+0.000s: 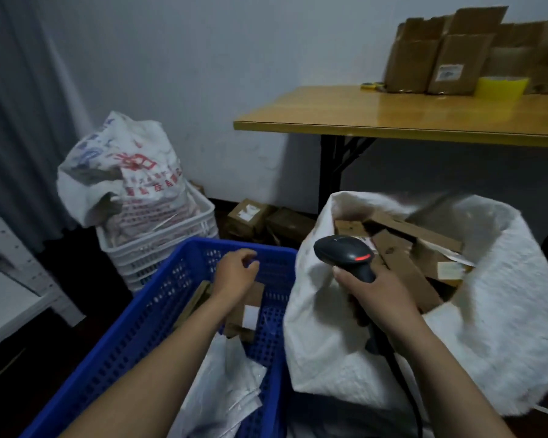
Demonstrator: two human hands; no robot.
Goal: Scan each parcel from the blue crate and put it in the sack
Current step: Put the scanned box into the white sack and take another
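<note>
The left hand (234,275) hovered over the blue crate (146,327), fingers loosely curled and holding nothing. Just beneath its wrist lay a cardboard parcel (250,314), label up. Its long axis seemingly ran away from the person, though the arm hid part of it. Further right, the right hand (378,297) gripped the handle of a black scanner (345,252), whose head pointed left toward the left hand. Beyond that hand stood the open white sack (503,327).
</note>
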